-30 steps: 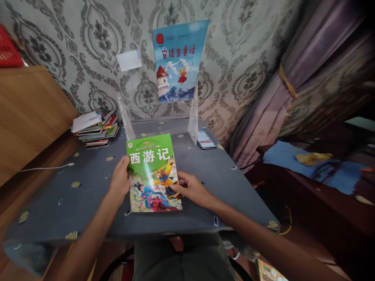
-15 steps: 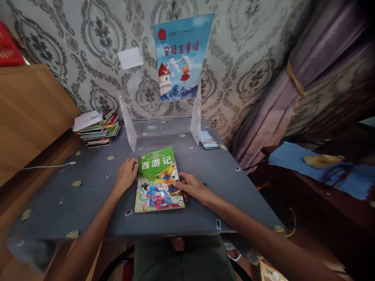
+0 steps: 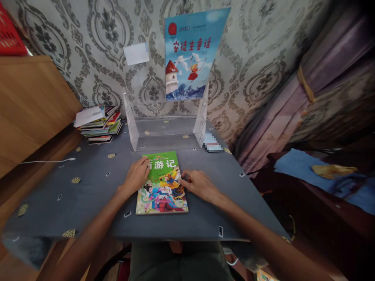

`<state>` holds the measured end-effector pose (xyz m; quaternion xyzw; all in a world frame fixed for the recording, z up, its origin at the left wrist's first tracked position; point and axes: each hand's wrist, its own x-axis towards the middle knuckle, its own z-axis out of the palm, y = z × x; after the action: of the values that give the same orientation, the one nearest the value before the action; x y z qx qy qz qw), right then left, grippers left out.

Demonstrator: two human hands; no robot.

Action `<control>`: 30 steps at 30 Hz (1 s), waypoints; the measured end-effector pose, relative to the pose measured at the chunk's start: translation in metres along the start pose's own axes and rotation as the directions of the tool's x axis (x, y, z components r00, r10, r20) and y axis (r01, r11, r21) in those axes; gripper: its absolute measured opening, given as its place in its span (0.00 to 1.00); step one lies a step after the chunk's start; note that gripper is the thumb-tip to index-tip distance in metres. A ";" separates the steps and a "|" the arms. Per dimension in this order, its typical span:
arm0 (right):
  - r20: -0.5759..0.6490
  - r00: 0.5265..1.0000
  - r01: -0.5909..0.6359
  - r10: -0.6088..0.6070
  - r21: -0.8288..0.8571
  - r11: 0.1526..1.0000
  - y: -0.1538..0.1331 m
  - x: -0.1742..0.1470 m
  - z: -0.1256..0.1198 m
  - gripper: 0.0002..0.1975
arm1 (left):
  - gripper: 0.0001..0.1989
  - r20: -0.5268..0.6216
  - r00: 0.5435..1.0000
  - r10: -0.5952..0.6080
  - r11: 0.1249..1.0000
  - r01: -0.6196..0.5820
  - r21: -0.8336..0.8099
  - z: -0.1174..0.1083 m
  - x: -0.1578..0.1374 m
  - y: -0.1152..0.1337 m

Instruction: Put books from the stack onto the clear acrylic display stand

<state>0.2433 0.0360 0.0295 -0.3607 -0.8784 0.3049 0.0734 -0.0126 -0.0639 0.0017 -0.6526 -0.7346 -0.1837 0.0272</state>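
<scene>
Fingers of the left hand [image 3: 136,175] lie close together and extended, resting over the upper left corner of the green-topped book [image 3: 162,191] and covering part of the first character of its title. Right hand [image 3: 199,183] is at the right edge of the same book, fingers bent, thumb tip at the margin of the cover; whether thumb and fingers are pinching the edge cannot be told from this view. Book lies closed, front cover up, near the front edge of the table [image 3: 96,203], squarely before the seated person, title end pointing away. Table is covered with a dark grey cloth bearing small yellow and white motifs. Directly behind the book, and apart from it, stands a clear stand [image 3: 131,130]; above its base a blue book [image 3: 191,58] is displayed upright, cover facing the person, with a white card [image 3: 136,54] to its left. Pixelated item [image 3: 213,143] lies just beside the stand's right panel. Stack of books [image 3: 99,127], unevenly piled, sits at the far left, near a wooden cabinet [image 3: 32,101]. White cable [image 3: 49,161] runs across the table's left side. Tied purple curtain [image 3: 288,109] hangs to the right of the table.
</scene>
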 end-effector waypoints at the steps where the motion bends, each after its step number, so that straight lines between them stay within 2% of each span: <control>1: -0.003 1.000 0.001 -0.001 -0.017 1.000 0.001 0.004 -0.002 0.10 | 0.18 0.001 1.000 0.012 1.000 -0.012 -0.009 0.001 0.003 0.003; 3: -0.045 0.999 0.011 -0.012 -0.030 0.999 0.004 0.015 -0.003 0.11 | 0.17 0.006 1.000 0.028 0.999 -0.028 -0.027 0.004 0.012 0.011; 8: -0.256 0.964 0.048 -0.072 -0.099 0.994 0.017 0.051 0.004 0.12 | 0.15 0.078 0.995 0.056 0.998 -0.057 0.012 0.011 0.043 0.041; 14: -0.336 0.935 0.085 -0.110 -0.086 0.993 0.027 0.076 0.013 0.12 | 0.14 0.097 0.994 0.050 0.998 -0.053 0.038 0.023 0.075 0.068; 18: -0.361 0.923 0.117 -0.130 -0.058 0.991 0.031 0.074 0.015 0.12 | 0.16 0.072 0.997 0.040 0.998 -0.044 0.046 0.037 0.085 0.066; 22: -0.363 0.921 0.133 -0.138 -0.039 0.990 0.031 0.072 0.016 0.12 | 0.16 -0.019 0.999 0.029 0.994 -0.031 -0.106 0.046 0.090 0.054; 30: -0.343 0.930 0.125 -0.132 -0.044 0.991 0.028 0.069 0.012 0.14 | 0.14 -0.064 0.998 0.002 0.981 -0.015 -0.194 0.048 0.098 0.044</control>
<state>0.2055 0.0929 -0.0029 -0.3511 -0.8769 0.2220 0.2420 0.0250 0.0476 -0.0057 -0.6491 -0.7090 -0.2753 -0.0127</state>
